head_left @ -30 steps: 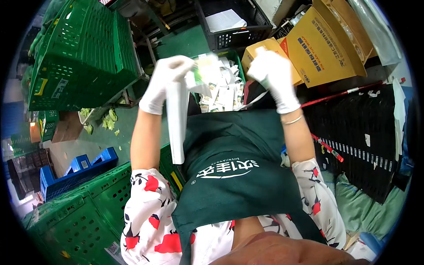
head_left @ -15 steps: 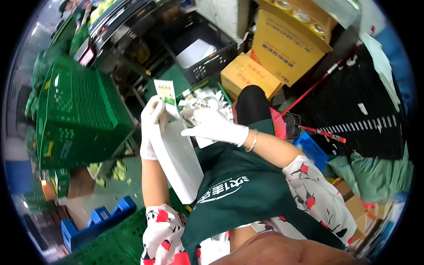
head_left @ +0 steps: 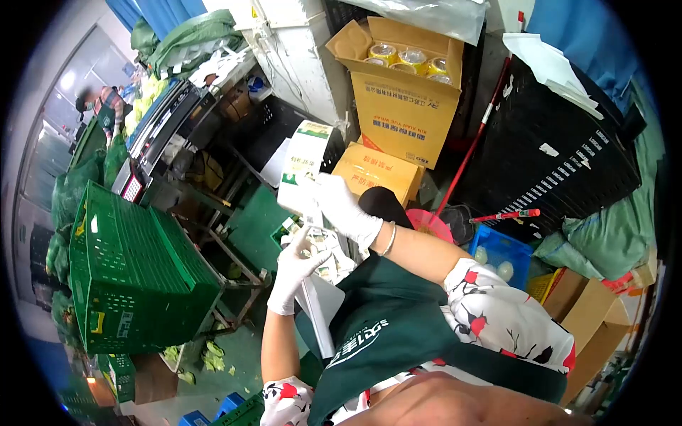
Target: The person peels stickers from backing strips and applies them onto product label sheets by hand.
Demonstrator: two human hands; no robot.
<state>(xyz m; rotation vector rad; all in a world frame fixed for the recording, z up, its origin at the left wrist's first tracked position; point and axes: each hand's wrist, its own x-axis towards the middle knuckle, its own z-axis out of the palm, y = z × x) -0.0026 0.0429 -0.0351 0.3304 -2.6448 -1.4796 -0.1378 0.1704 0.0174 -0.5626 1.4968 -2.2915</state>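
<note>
White gloves cover both hands. My right hand [head_left: 342, 207] is closed on the lower end of a label strip [head_left: 302, 160], white with green print, which stands up in front of me. Just below it, my left hand [head_left: 297, 266] has its thumb and fingers bent round a folded white strip [head_left: 320, 312] that hangs down over the dark green apron [head_left: 383, 302]. Beneath the hands, a green crate holds a heap of printed white labels [head_left: 337, 266], partly hidden by them.
A small carton [head_left: 376, 170] and a tall open carton with rolls [head_left: 405, 110] stand ahead. Green crates [head_left: 135, 277] are at the left. At the right are black crates [head_left: 554, 149], a red pole [head_left: 472, 149] and a blue basket [head_left: 501, 255]. A person [head_left: 106, 110] is far left.
The view has swung to the right. The label strip now rises higher, with my right hand on it. My left hand has dropped below, and the folded white strip hangs lower.
</note>
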